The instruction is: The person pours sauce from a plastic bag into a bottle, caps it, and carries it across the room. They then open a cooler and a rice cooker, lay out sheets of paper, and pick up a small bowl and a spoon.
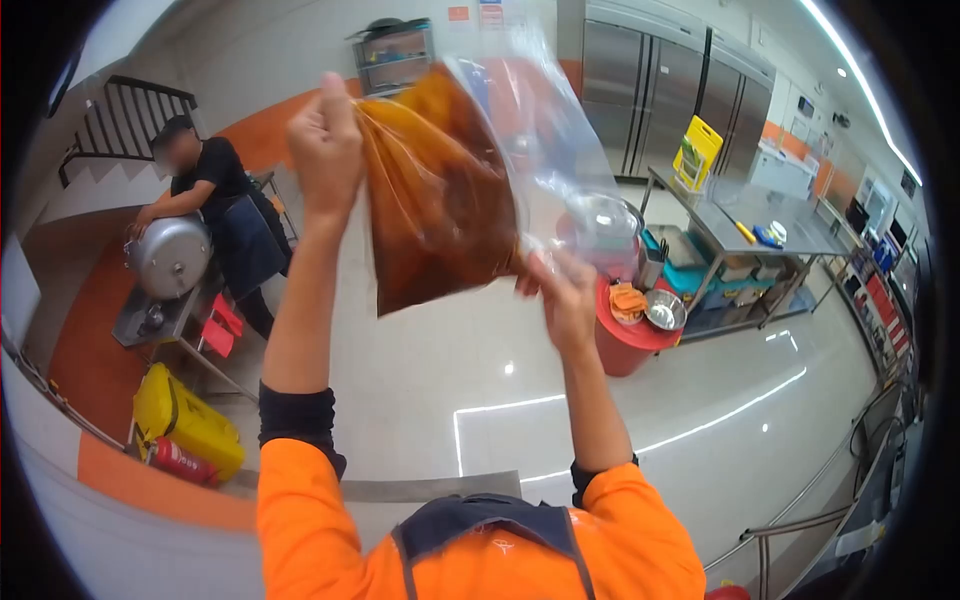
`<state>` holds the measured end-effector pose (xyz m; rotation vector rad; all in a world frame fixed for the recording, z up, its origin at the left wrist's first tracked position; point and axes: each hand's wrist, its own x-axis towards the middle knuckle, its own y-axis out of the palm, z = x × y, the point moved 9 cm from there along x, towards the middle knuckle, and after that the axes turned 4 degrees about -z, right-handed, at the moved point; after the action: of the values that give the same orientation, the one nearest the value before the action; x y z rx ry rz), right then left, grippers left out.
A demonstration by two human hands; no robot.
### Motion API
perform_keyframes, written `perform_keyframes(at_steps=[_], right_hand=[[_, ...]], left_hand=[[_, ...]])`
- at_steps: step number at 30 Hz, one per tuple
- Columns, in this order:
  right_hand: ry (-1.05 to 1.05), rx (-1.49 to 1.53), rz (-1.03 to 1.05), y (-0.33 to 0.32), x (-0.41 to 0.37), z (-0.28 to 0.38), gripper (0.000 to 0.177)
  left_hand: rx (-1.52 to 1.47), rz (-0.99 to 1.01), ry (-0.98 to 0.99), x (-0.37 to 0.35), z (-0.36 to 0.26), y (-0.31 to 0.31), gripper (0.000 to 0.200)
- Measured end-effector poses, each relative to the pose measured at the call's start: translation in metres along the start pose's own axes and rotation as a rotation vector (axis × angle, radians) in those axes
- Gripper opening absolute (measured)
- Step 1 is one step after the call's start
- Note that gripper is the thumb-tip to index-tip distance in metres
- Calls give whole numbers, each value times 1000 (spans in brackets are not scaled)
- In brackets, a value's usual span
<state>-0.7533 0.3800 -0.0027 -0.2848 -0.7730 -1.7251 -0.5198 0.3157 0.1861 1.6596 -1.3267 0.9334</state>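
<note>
Print on the wall notices (490, 14) and yellow sign (697, 153) is too small to read. The left hand (328, 150) is clamped on one side of a bag (440, 205) of brown contents; the right hand (562, 292), well apart, grips its opposite side. The bag is held up between them above open floor (420, 385), a red drum (628, 352) and steel table (718, 208) off to the right.
</note>
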Motion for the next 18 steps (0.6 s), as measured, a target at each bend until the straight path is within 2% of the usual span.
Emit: perform_keyframes(at_steps=[3, 4, 5, 7, 8, 9, 11, 12, 13, 15, 16, 17, 18], right_hand=[[-38, 117, -82, 0, -10, -3, 17], [-81, 215, 28, 10, -13, 2, 17], [-81, 221, 31, 13, -14, 6, 17], [240, 701, 175, 36, -22, -4, 20], [274, 700, 314, 47, -27, -7, 21], [276, 704, 317, 45, -28, -8, 21], [311, 266, 369, 47, -32, -15, 15], [195, 23, 303, 43, -25, -6, 19], [196, 24, 303, 43, -17, -4, 19], [-188, -570, -34, 16, 5, 30, 23], [-30, -329, -253, 1, 3, 21, 24], [-32, -336, -248, 2, 1, 16, 24], [-240, -390, -160, 14, -1, 21, 25]], left_hand=[[3, -5, 77, 6, -21, 0, 50], [-10, -24, 47, 9, -22, 0, 51], [-4, -24, 52, 12, -28, 1, 51], [-11, 30, 90, 14, -42, 5, 50], [-6, 30, 91, 14, -44, 3, 50], [-2, 39, 89, 15, -45, 3, 50], [5, 52, 81, 14, -46, -1, 50], [-13, 33, 52, 12, -44, -9, 49], [-32, 14, 24, 11, -42, -15, 49], [-8, -23, 54, 4, -42, -19, 48], [32, -10, 60, 0, -42, -16, 48], [72, -4, 65, -3, -39, -14, 49], [111, 7, 119, -2, -33, -9, 49]])
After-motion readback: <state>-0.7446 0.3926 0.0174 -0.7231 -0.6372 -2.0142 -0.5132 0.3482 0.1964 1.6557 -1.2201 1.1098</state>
